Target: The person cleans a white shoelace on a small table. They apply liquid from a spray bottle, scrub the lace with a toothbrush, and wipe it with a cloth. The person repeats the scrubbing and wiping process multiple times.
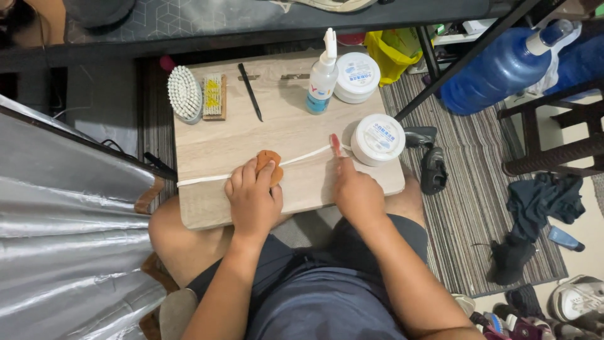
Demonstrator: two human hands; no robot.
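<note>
Tub just beside right hand

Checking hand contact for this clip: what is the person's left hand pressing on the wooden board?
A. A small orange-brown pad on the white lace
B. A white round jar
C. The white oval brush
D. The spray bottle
A: the left hand presses a small orange-brown pad onto the white lace stretched across the wooden board.

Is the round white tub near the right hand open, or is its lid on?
Shut. The round white tub near the right hand shows its flat labelled lid on top; no contents are visible.
</note>
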